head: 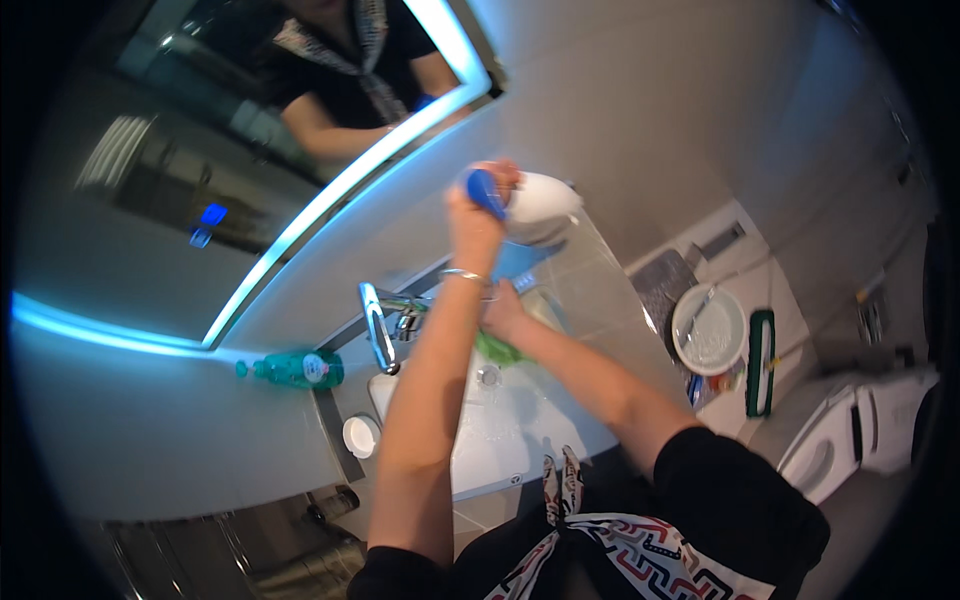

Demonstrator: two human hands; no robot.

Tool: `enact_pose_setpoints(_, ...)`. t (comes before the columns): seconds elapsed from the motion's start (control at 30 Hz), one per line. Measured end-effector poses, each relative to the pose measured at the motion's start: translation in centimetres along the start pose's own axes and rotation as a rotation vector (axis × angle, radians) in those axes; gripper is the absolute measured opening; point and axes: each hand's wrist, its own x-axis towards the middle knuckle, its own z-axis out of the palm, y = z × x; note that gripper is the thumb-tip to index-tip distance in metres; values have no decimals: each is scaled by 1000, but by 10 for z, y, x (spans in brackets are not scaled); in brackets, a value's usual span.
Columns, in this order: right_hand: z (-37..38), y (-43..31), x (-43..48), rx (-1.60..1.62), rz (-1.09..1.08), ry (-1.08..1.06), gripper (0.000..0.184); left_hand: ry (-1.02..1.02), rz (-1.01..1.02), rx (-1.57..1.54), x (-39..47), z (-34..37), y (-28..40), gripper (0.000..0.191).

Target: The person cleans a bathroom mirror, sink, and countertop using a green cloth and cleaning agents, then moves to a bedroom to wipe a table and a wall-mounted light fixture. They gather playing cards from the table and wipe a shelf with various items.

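Note:
My left hand [480, 214], with a bangle at its wrist, is raised over the far right of the washbasin [487, 450]. Its fingers wrap around the top of a white bottle [544, 199] beside a blue cap [486, 193]; motion blurs this spot. Lower down, my right hand [504, 313] is at a crumpled green cloth [496, 351] on the basin's far side. My left forearm partly covers its fingers, so their grip is unclear. A light blue object [521, 259] lies beneath the bottle. The drain [489, 376] shows in the basin.
A chrome faucet [382, 322] rises left of my left forearm. Beyond it lie a green pump bottle [296, 370] and a small white dish [361, 436]. A lit mirror [300, 142] hangs above. To the right are a white bucket [709, 330] and a dark green long-framed object [760, 364].

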Motion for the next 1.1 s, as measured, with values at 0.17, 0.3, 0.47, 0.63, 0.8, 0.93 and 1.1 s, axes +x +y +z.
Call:
enact_pose_setpoints(0.17, 23, -50, -71, 748, -119, 76, 53, 127, -49, 331, -1, 24, -57, 32)
enact_pose_setpoints(0.3, 22, -35, -115, 1183, 114, 43, 54, 311, 117, 564, -14, 27, -54, 42)
enact_pose_setpoints(0.47, 5, -43, -134, 1269, 175, -40, 31, 225, 22, 516, -113, 11, -24, 58)
enact_pose_setpoints(0.63, -24, -78, -131, 621, -92, -9, 34, -75, 33, 570, -303, -72, 6, 32)
enact_pose_setpoints(0.8, 3, -134, -146, 170, -137, -223, 27, 420, -513, 898, -423, -168, 41, 19)
enact_pose_setpoints(0.93, 65, -172, -177, -143, -419, -995, 55, 116, -399, 1223, -454, -228, 17, 24)
enact_pose_setpoints(1.1, 105, -115, -150, -169, -278, -631, 52, -137, -462, 1340, -470, -259, -17, 37)
